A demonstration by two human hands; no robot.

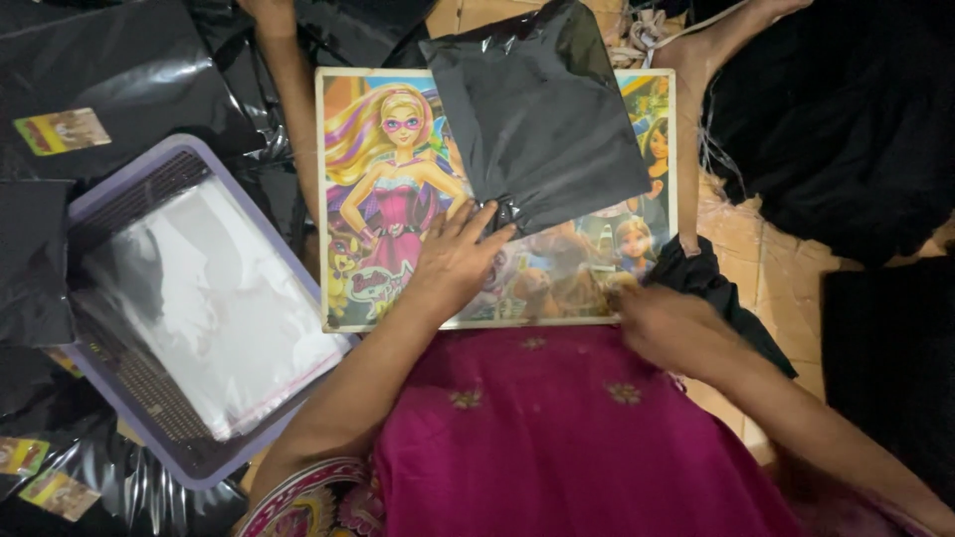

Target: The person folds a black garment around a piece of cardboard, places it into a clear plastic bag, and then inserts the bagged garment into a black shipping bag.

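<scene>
Now the left hand (453,261) is reaching forward, palm down, fingers spread and pressing the lower corner of a glossy black plastic mailer bag (537,114) lying on a colourful cartoon-printed board (373,199). Right hand (665,326) is curling, blurred, by a black cloth (711,288) at the board's right edge; cannot tell its grip. Purple plastic basket (139,169) holding clear bags is sitting left.

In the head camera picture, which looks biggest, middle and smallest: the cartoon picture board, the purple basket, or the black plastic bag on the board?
1. Cartoon picture board
2. Purple basket, close behind, so unsure
3. Black plastic bag
</scene>
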